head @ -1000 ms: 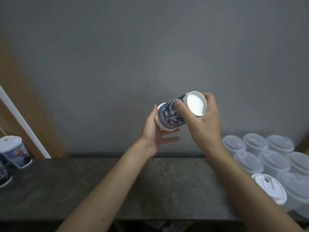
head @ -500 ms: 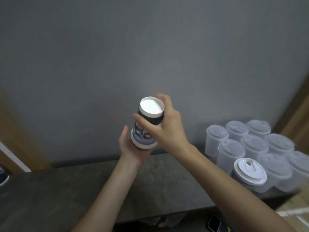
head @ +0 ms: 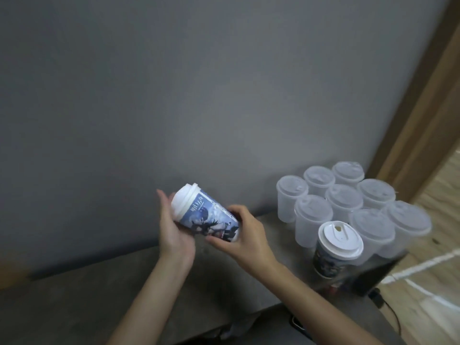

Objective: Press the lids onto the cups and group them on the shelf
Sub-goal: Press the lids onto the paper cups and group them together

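One printed cup (head: 209, 217) is up in the air at centre frame, tipped so its white lid (head: 185, 200) points upper left and its base points lower right. The left hand (head: 174, 232) has its fingers pretty much straight, palm flat against the lid end. The right hand (head: 249, 235) wraps curled fingers round the base.

Looks like the seating squeeze to me. I'd push palm against base along the cup's axis, then check round the rim so no edge stays popped. Go easy or the paper wall will crush.

Below is the dark shelf (head: 124, 282). At lower right a second lidded cup (head: 333, 255) stands just beside a bunch of clear lidded cups (head: 343, 202), probably where this one goes.
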The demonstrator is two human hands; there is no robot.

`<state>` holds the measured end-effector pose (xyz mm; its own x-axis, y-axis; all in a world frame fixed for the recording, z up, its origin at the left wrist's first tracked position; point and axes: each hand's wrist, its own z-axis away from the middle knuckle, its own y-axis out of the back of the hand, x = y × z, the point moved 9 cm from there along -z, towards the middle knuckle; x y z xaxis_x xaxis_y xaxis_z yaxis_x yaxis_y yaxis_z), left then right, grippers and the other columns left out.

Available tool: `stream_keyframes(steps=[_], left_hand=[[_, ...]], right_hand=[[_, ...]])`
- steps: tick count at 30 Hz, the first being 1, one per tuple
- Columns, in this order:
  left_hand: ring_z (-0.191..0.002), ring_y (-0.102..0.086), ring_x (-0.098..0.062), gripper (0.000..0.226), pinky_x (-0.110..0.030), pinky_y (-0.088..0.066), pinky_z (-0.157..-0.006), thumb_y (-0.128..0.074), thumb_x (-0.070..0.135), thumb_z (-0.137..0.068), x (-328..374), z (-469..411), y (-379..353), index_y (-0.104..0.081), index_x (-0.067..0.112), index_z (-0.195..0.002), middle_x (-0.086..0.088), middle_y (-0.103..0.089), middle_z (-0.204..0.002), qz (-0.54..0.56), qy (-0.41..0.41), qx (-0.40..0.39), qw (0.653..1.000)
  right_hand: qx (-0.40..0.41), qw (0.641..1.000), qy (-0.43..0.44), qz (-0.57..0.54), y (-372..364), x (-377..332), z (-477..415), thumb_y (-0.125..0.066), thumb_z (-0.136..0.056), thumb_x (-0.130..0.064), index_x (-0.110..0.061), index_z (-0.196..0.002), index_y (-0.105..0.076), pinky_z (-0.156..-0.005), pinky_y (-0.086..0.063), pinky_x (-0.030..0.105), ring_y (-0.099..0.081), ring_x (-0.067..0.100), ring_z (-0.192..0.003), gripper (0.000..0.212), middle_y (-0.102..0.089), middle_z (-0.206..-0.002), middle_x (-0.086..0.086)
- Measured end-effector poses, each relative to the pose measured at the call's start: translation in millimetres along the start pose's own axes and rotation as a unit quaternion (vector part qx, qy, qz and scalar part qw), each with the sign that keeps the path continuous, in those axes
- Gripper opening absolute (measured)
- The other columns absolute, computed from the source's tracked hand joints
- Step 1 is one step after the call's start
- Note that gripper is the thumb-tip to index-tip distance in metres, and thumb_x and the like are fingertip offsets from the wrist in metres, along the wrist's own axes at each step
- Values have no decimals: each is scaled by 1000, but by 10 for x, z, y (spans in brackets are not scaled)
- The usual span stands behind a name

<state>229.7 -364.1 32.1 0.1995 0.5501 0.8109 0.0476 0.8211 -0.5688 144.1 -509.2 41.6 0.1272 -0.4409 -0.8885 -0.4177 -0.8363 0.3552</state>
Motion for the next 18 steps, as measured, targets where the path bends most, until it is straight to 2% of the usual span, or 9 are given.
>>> stream_keyframes(steps=[2, 4, 6, 9, 11, 12, 15, 18], left_hand=[[-111, -70, -24, 78, -40, -56, -95, -72, 64, -81, -281, 106, -158, -57, 10, -134, -11, -71, -123, -90, -47, -55, 993], [-101, -74, -18, 75, -29, -59, -83, -90, 38, -67, -621, 100, -162, -56, 9, -127, -11, -74, -116, -224, -61, -66, 971], [-92, -74, -10, 67, -19, -56, -76, -95, 18, -63, -916, -28, -114, -58, 10, -119, -8, -76, -108, -318, -50, -59, 945], [-91, -67, 0, 66, -5, -47, -75, -98, 19, -58, -1148, -231, -207, -59, 16, -110, 9, -70, -102, -434, -72, -65, 895], [-99, -61, 0, 71, -3, -41, -75, -97, 18, -59, -1270, -349, -354, -59, 15, -119, 7, -68, -107, -483, -91, -86, 866], [-105, -62, -5, 74, -6, -41, -77, -97, 19, -60, -1338, -414, -420, -59, 12, -123, 3, -69, -113, -494, -95, -96, 859], [-116, -63, -17, 78, -9, -38, -82, -97, 23, -62, -1535, -605, -550, -58, 9, -129, -5, -68, -125, -505, -99, -109, 851], [-120, -61, -19, 83, -12, -39, -86, -96, 25, -64, -1659, -732, -632, -52, 11, -133, -6, -66, -130, -499, -108, -108, 853]], right_hand=[[45, 998, -33, -36, 41, 251, 41, -97, -67, -21, -27, -109, -57, -75, -51, 12, -69, -4, -91, 58, -70, -101, -17], [63, 996, -53, -42, 53, 500, 59, -92, -71, -13, -23, -113, -58, -77, -53, 16, -70, -2, -93, 55, -72, -103, -16], [68, 994, -72, -37, 72, 753, 70, -89, -73, -9, -20, -119, -60, -81, -54, 17, -70, -2, -98, 55, -73, -107, -14], [83, 992, -95, -13, 143, 1066, 69, -79, -77, -7, -12, -133, -59, -94, -49, 14, -66, 3, -113, 60, -70, -124, -3], [106, 988, -116, -2, 205, 1263, 86, -71, -81, -5, -9, -140, -56, -100, -44, 10, -63, 11, -122, 61, -66, -133, 0], [111, 986, -127, 2, 223, 1349, 103, -69, -83, -4, -11, -142, -54, -103, -44, 13, -62, 12, -125, 61, -65, -136, 0], [112, 983, -146, 14, 281, 1550, 165, -63, -87, 1, -12, -148, -47, -114, -45, 36, -57, 13, -133, 65, -60, -145, 2], [114, 980, -160, 28, 390, 1673, 209, -61, -90, 6, -11, -152, -43, -119, -40, 37, -52, 14, -138, 66, -54, -151, 3]])
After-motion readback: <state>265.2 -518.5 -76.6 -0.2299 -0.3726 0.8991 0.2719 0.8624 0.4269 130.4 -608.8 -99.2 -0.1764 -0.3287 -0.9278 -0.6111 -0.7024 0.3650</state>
